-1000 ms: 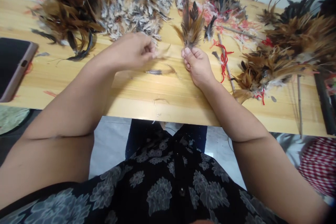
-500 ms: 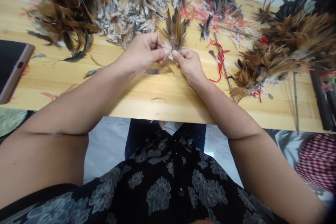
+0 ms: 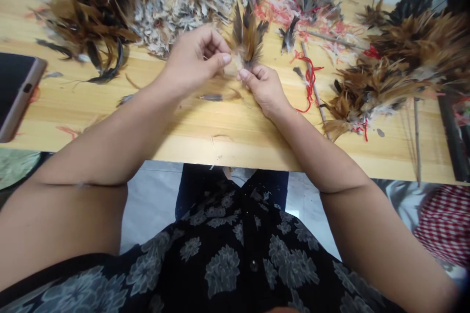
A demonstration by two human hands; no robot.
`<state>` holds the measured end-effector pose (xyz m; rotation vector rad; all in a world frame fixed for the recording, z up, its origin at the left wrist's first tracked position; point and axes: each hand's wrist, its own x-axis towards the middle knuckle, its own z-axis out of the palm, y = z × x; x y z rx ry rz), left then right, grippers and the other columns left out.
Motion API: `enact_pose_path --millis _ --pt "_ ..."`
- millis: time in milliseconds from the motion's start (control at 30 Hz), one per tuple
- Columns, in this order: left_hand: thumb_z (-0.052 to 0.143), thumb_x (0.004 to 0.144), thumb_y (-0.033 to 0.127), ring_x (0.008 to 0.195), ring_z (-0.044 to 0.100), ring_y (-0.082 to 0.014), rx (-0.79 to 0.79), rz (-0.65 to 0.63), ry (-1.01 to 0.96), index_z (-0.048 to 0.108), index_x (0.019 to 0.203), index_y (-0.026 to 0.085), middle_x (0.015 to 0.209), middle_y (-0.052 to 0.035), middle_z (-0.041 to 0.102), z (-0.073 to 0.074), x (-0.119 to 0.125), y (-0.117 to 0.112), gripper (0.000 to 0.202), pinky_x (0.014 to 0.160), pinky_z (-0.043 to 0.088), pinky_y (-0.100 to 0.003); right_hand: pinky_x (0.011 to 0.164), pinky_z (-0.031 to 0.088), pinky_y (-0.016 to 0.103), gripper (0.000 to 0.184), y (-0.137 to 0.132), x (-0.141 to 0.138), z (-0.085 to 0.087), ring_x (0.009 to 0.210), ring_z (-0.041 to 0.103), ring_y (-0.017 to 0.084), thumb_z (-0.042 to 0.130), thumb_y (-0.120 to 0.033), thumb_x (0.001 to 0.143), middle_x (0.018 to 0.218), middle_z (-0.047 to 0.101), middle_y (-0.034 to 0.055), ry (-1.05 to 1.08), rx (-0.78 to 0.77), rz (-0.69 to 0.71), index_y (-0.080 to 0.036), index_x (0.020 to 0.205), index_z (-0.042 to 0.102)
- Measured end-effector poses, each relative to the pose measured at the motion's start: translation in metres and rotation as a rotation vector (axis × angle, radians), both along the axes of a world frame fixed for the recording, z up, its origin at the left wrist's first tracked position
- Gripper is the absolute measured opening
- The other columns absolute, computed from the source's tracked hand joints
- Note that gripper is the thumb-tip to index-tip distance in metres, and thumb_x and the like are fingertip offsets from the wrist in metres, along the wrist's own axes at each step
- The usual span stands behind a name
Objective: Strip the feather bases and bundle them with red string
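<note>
- Loose dark feather (image 3: pixel 212 98): lies on our side of the feather bunch (image 3: pixel 248 34).
- Our right hand (image 3: pixel 266 89) pinches the bunch's base.
- Our left hand (image 3: pixel 194 58), just left of the bunch, curls narrow; whether holding anything, we cannot tell.
- Step, we judge: bunch-building; any addition calls for aligned quills.
- Brown feather pile (image 3: pixel 86 12): beyond, left of the bunch.

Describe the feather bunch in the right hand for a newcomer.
On the wooden table, find the right hand. A brown-and-dark feather bunch fans out from its grip. Unlike the larger left pile and right pile, it is held.
</note>
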<state>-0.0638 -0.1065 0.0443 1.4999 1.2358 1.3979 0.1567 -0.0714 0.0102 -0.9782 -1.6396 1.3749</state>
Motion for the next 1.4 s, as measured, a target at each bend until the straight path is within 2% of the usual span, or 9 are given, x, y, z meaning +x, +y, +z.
enact_pose_path --millis 67,233,367,500,633,767,933,1100,1400 --pt "0.099 0.089 0.028 0.072 0.058 -0.0175 0.002 -0.024 0.234 0.083 0.089 0.023 0.085 -0.0021 0.078 0.013 -0.023 -0.003 0.017 0.079 0.05 -0.035 0.078 0.054 0.026 0.054 0.003 0.004 -0.004 0.083 0.059 0.014 0.086 -0.068 0.114 0.078 0.051 -0.0041 0.011 -0.006 -0.008 -0.022 0.09 0.07" --pt "0.092 0.091 0.039 0.077 0.067 -0.0156 -0.159 -0.397 0.778 0.089 0.098 0.02 0.086 0.0061 0.081 0.037 -0.06 -0.012 0.02 0.081 0.044 -0.025 0.072 0.048 0.026 0.058 0.008 0.008 -0.007 0.078 0.054 0.013 0.086 -0.075 0.111 0.077 0.047 -0.0041 0.012 -0.026 -0.006 -0.023 0.093 0.068" --pt "0.1 0.079 0.01 0.072 0.064 -0.0176 -0.269 -0.419 0.94 0.087 0.093 0.023 0.078 0.0078 0.073 0.032 -0.047 -0.015 0.023 0.089 0.046 -0.028 0.069 0.043 0.027 0.062 0.004 0.008 -0.001 0.075 0.05 0.013 0.084 -0.079 0.111 0.076 0.046 -0.0039 0.004 -0.017 -0.012 -0.023 0.09 0.067" --pt "0.085 0.078 0.002 0.066 0.052 -0.0216 -0.196 -0.353 0.984 0.078 0.078 0.027 0.072 0.0058 0.065 0.021 -0.034 -0.017 0.025 0.095 0.049 -0.035 0.07 0.044 0.027 0.063 0.001 0.007 0.002 0.076 0.052 0.013 0.083 -0.081 0.111 0.077 0.046 -0.0035 -0.008 -0.019 -0.022 -0.024 0.09 0.066" --pt "0.079 0.08 0.003 0.064 0.044 -0.021 -0.072 -0.399 0.938 0.072 0.075 0.026 0.071 0.0054 0.06 0.02 -0.036 -0.017 0.024 0.097 0.051 -0.035 0.071 0.046 0.027 0.061 0.002 0.008 0.0 0.079 0.056 0.015 0.083 -0.08 0.111 0.078 0.048 -0.0028 -0.019 -0.012 -0.021 -0.024 0.093 0.068" --pt "0.079 0.09 0.006 0.07 0.054 -0.0172 -0.072 -0.346 0.87 0.081 0.094 0.021 0.079 0.006 0.069 0.028 -0.042 -0.017 0.016 0.088 0.047 -0.03 0.072 0.05 0.026 0.063 0.006 0.009 -0.008 0.08 0.057 0.015 0.081 -0.083 0.111 0.08 0.049 -0.0025 -0.024 0.015 -0.007 -0.024 0.095 0.069" --pt "0.086 0.103 0.016 0.071 0.068 -0.0166 -0.083 -0.176 0.29 0.083 0.113 0.017 0.082 0.001 0.075 0.026 -0.034 -0.016 0.011 0.077 0.053 -0.03 0.084 0.06 0.028 0.064 0.015 0.008 -0.021 0.086 0.064 0.015 0.068 -0.082 0.119 0.084 0.055 -0.0024 -0.045 0.078 0.005 -0.021 0.101 0.074" --pt "0.095 0.093 0.007 0.07 0.074 -0.0178 -0.11 -0.177 -0.097 0.078 0.096 0.021 0.074 0.0012 0.073 0.015 -0.004 -0.012 0.022 0.07 0.061 -0.03 0.093 0.065 0.031 0.058 0.015 0.003 -0.024 0.088 0.067 0.014 0.071 -0.072 0.121 0.083 0.056 -0.0037 -0.057 0.126 0.025 -0.018 0.1 0.075" --pt "0.111 0.091 0.024 0.073 0.071 -0.0199 -0.06 -0.193 -0.068 0.079 0.088 0.026 0.086 -0.0025 0.08 -0.008 0.014 -0.001 0.032 0.071 0.058 -0.034 0.085 0.066 0.032 0.076 0.01 -0.003 -0.014 0.086 0.073 0.015 0.08 -0.091 0.105 0.076 0.062 -0.0034 -0.02 0.131 0.064 -0.019 0.084 0.07"
